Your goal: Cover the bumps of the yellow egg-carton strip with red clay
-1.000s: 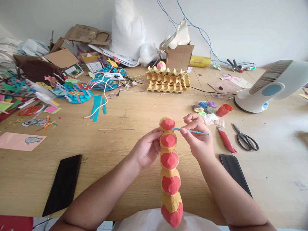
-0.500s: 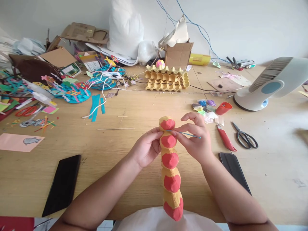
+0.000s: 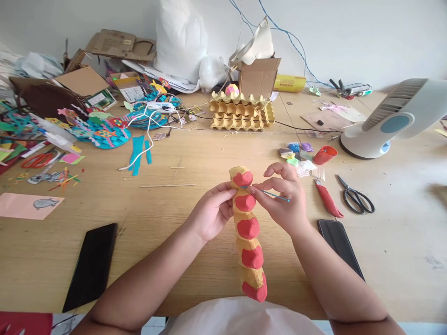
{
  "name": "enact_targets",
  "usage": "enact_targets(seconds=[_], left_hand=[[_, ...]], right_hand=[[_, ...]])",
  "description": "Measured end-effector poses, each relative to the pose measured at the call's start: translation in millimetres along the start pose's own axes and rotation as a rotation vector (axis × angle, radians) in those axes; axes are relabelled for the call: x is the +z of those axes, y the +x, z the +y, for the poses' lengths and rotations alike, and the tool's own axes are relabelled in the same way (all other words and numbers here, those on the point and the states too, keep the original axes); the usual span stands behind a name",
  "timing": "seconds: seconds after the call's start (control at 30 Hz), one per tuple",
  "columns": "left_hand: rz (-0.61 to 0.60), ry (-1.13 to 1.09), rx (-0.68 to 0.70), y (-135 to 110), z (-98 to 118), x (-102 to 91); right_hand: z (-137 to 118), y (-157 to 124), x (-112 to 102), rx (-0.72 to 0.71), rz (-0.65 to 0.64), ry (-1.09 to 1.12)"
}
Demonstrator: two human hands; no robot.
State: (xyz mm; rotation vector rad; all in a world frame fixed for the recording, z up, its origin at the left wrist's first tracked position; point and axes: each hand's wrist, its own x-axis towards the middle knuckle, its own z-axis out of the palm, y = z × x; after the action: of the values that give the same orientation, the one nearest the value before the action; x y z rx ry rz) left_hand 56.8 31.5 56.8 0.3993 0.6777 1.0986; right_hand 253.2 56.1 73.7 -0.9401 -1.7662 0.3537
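A strip of yellow egg carton [image 3: 244,215] is held up before me, its row of bumps capped with red clay-like patches. My left hand [image 3: 215,209] grips its far part from the left, thumb by the groove under the topmost red cap [image 3: 243,178]. In my right hand [image 3: 284,200], thumb and index finger pinch a thin blue stick [image 3: 274,194] with a small rounded end. The stick's other end lies across that same groove. The remaining right-hand fingers are curled and raised. The near end of the strip hangs close to my white top.
Beyond my hands stand stacked egg cartons [image 3: 240,116]. Rightward are scissors [image 3: 356,195], a red-handled cutter [image 3: 328,197], a red cup [image 3: 325,155], clay packets [image 3: 294,151], a black phone [image 3: 338,244] and a fan [image 3: 391,121]. A black tablet-like device [image 3: 91,265] and blue paper strips [image 3: 137,156] lie leftward.
The strip's near end has swung slightly up and away from my body, tilting a little to the right. Both hands keep their grip, nearly in place.
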Motion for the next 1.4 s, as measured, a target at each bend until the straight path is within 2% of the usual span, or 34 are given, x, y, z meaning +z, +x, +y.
enact_targets(seconds=[0.13, 0.3, 0.5, 0.63, 0.9, 1.4], left_hand=[[-0.004, -0.017, -0.011, 0, 1, 0.2], [0.039, -0.039, -0.054, -1, 1, 2.5], [0.031, -0.039, -0.045, -3, 0, 3.1], [0.009, -0.046, -0.045, -2, -1, 2.3], [-0.034, -0.040, -0.050, -2, -2, 1.6], [-0.014, -0.025, -0.069, -1, -2, 1.5]], right_hand=[[4, 4, -2, 0.032, -0.053, 0.099], [7, 7, -5, 0.149, -0.118, 0.259], [5, 5, 1, 0.065, -0.133, 0.289], [5, 3, 5, 0.032, -0.114, 0.335], [4, 1, 7, 0.088, -0.078, 0.342], [2, -1, 13, 0.087, 0.004, 0.383]])
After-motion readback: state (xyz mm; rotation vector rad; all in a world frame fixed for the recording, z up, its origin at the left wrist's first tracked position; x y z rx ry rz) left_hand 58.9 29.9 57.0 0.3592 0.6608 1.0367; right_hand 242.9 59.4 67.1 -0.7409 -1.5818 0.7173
